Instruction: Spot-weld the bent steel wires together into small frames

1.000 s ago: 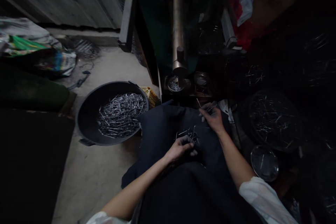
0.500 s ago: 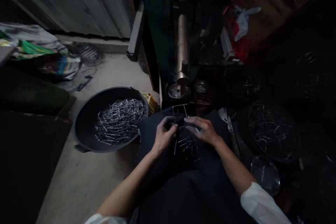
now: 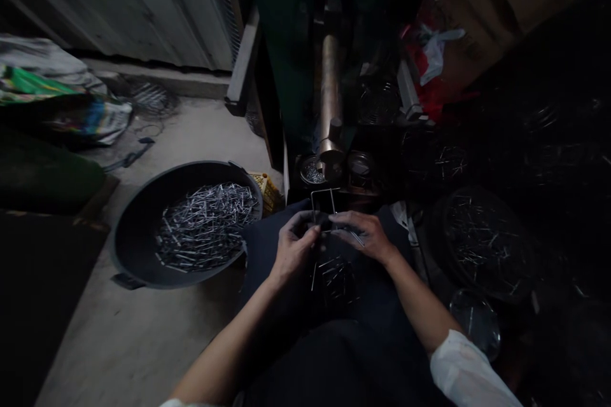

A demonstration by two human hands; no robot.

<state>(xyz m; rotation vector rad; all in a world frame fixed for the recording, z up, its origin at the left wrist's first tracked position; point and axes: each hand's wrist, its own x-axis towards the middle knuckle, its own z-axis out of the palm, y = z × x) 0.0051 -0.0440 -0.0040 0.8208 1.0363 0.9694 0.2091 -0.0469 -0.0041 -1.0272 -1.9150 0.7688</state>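
Over my lap, both hands pinch a thin metal wire frame (image 3: pixel 313 199) that is bent into a rectangle and stands upright. Closed on its left side is my left hand (image 3: pixel 293 245). Across from it, my right hand (image 3: pixel 365 235) grips the right side, and another thin metal rod (image 3: pixel 357 238) sticks out beneath its fingers. Several loose metal pins (image 3: pixel 338 276) lie on the dark cloth (image 3: pixel 262 248) just below the hands. Right behind the wire frame stands a machine with a round metal ram (image 3: pixel 331 102).
On the left, a black basin (image 3: pixel 125 229) holds a heap of metal pins (image 3: pixel 210 226). A yellow basket (image 3: pixel 263 189) sits beside it. Below the ram is a small dish (image 3: pixel 312 172) of tiny metal parts. A dark container (image 3: pixel 482 241) and a clear plastic tub (image 3: pixel 475 324) stand at right.
The view has shifted slightly, so the basin and surroundings appear a little further left and lower. Both hands keep their hold on the wire frame, with little movement.
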